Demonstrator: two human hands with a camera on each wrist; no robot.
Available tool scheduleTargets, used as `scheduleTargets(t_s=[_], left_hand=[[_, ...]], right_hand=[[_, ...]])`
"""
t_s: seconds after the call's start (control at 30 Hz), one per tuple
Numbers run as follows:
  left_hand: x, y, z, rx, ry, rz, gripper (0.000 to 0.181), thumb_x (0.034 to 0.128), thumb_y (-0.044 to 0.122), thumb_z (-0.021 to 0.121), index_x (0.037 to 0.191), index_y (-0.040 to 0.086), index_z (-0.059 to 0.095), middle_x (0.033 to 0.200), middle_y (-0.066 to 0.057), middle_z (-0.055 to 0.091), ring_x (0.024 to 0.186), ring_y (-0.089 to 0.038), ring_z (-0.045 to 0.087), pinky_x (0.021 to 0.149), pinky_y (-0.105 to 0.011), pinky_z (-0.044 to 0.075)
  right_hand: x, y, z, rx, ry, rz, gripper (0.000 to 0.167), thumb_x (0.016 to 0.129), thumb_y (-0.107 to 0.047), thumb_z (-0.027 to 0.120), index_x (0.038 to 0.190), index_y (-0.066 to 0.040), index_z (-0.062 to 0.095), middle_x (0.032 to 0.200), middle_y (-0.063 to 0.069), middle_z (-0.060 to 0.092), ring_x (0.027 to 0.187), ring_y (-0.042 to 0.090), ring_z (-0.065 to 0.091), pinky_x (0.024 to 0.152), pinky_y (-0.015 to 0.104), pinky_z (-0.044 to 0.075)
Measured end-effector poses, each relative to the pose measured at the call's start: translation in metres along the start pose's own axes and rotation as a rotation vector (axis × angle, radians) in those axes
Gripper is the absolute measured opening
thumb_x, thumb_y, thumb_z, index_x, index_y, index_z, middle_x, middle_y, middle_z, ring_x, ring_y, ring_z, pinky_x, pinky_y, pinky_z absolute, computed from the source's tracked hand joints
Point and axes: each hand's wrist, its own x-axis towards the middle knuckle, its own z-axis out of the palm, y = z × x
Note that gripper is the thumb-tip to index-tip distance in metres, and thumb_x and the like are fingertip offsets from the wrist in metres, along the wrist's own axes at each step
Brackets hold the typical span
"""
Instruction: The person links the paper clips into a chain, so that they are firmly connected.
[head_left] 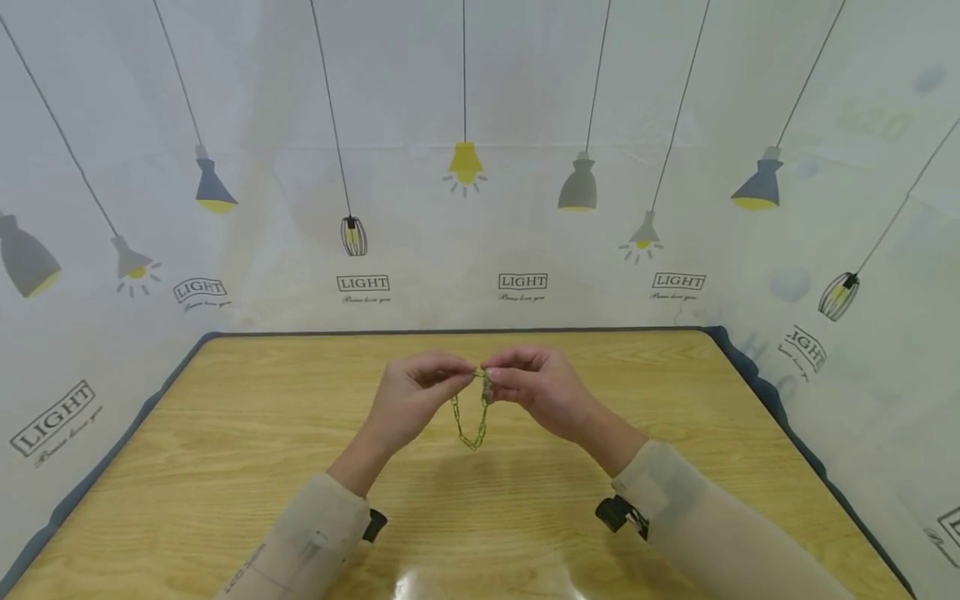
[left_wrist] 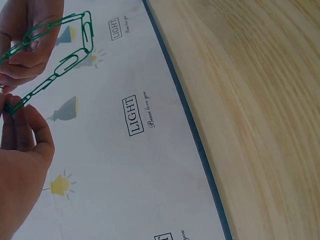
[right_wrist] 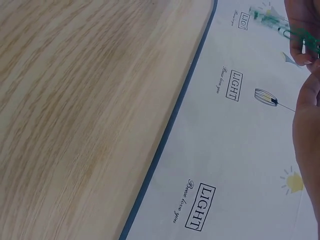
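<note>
A chain of linked green paper clips (head_left: 472,444) hangs in a loop between the two hands, above the table. At its upper left end, my left hand (head_left: 408,398) pinches the chain between thumb and fingers. My right hand (head_left: 551,392) grips the other end, the fingertips of both hands almost touching. In the left wrist view, the individual clips of the chain (left_wrist: 67,64) show clearly, but the fingertips hide where the ends meet. The chain (right_wrist: 272,20) looks blurred in the right wrist view, partly covered by the hands.
A wood-grain table (head_left: 240,467) with a dark edge lies below the hands. Pale curtain-like walls (head_left: 420,75) printed with hanging lamps and the word LIGHT enclose its back and sides. Dark wrist devices (head_left: 617,512) sit at the sleeve cuffs.
</note>
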Motion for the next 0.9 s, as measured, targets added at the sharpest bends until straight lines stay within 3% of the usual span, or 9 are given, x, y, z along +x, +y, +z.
scheduleTargets(t_s=[0.33, 0.53, 0.73, 0.9], left_hand=[[-0.001, -0.003, 0.0, -0.004, 0.022, -0.048, 0.013, 0.0991, 0.01, 0.076, 0.11, 0.005, 0.08, 0.11, -0.016, 0.08, 0.096, -0.016, 0.078, 0.084, -0.026, 0.063], [-0.001, -0.004, -0.001, -0.017, 0.006, -0.107, 0.016, 0.1009, 0.013, 0.074, 0.114, 0.004, 0.077, 0.111, -0.015, 0.079, 0.1, -0.025, 0.077, 0.087, -0.027, 0.063], [-0.001, -0.003, -0.007, -0.081, -0.066, -0.172, 0.02, 0.1049, 0.016, 0.068, 0.12, 0.004, 0.071, 0.111, -0.012, 0.074, 0.096, -0.015, 0.074, 0.09, -0.031, 0.063], [-0.002, -0.011, -0.012, -0.188, -0.151, -0.176, 0.021, 0.1054, 0.009, 0.066, 0.12, -0.006, 0.066, 0.104, -0.004, 0.071, 0.089, -0.013, 0.071, 0.089, -0.033, 0.063]], right_hand=[[-0.003, 0.002, -0.002, 0.006, -0.068, 0.039, 0.034, 0.107, 0.003, 0.052, 0.106, -0.017, 0.08, 0.098, -0.002, 0.078, 0.092, 0.012, 0.075, 0.094, 0.033, 0.063], [-0.005, -0.001, -0.005, -0.052, -0.077, 0.086, 0.028, 0.108, -0.003, 0.053, 0.114, -0.018, 0.076, 0.092, -0.004, 0.067, 0.079, 0.011, 0.064, 0.09, 0.033, 0.062], [-0.01, -0.005, -0.014, -0.207, -0.033, 0.081, 0.021, 0.103, 0.001, 0.061, 0.108, -0.016, 0.072, 0.097, -0.002, 0.068, 0.085, 0.013, 0.068, 0.089, 0.036, 0.063], [-0.014, -0.007, -0.019, -0.319, -0.037, 0.053, 0.014, 0.105, -0.002, 0.06, 0.107, -0.004, 0.074, 0.1, 0.006, 0.072, 0.09, 0.015, 0.073, 0.093, 0.042, 0.065]])
